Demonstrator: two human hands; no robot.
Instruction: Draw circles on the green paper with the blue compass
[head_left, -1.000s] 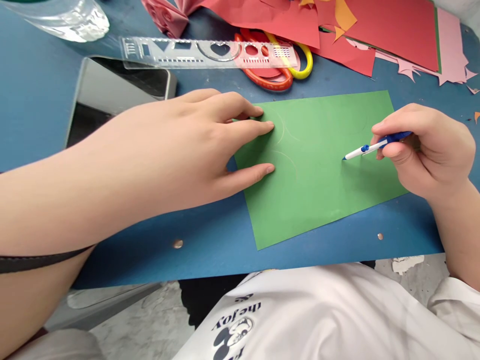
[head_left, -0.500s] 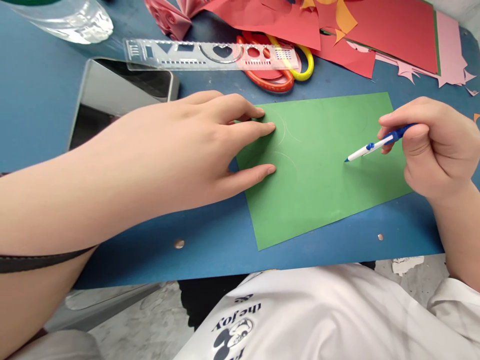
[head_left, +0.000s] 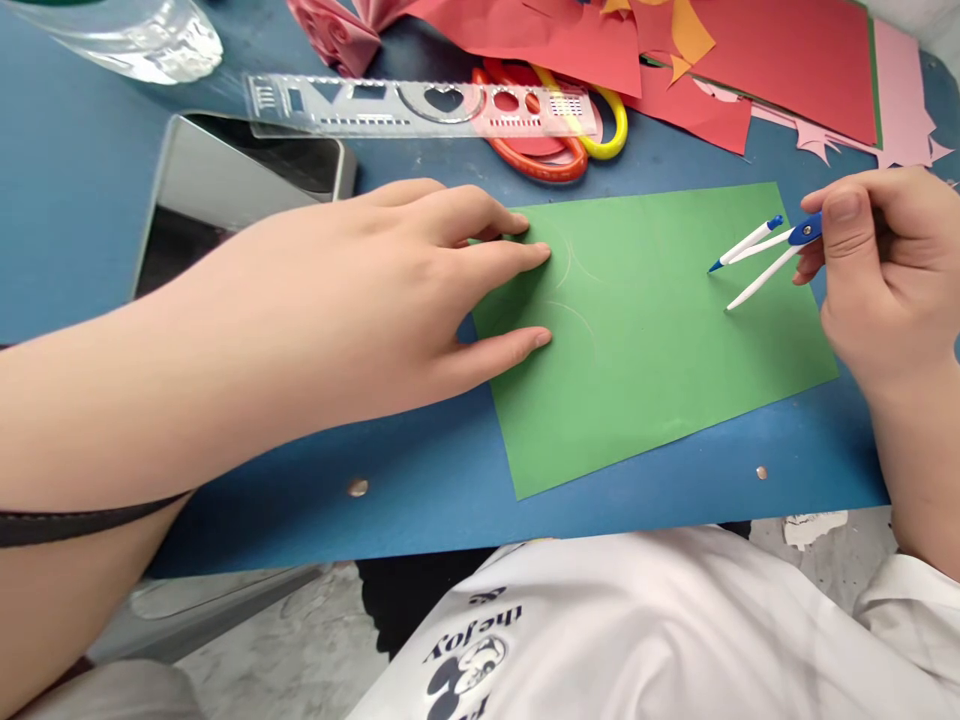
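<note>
A sheet of green paper [head_left: 637, 390] lies near the front edge of the blue table, with thin curved lines drawn on its left part. My left hand [head_left: 442, 270] rests on the sheet's left side, its fingers spread and fingertips on the paper. Pinched in my right hand [head_left: 885, 270] is a blue and white drawing compass [head_left: 757, 265], held by its top over the right part of the sheet. Its two legs are spread apart and point down to the left. Whether the tips touch the paper I cannot tell.
Behind the sheet, a clear stencil ruler [head_left: 360, 108] overlaps scissors with red and yellow handles [head_left: 611, 130]. A phone-like silver device [head_left: 202, 180] sits behind my left forearm. Red paper [head_left: 787, 70], pink scraps [head_left: 900, 100] and a clear cup [head_left: 150, 40] are along the back.
My right hand has turned the compass, so both legs now show spread where one hid the other. It has moved slightly. My left hand stays in place.
</note>
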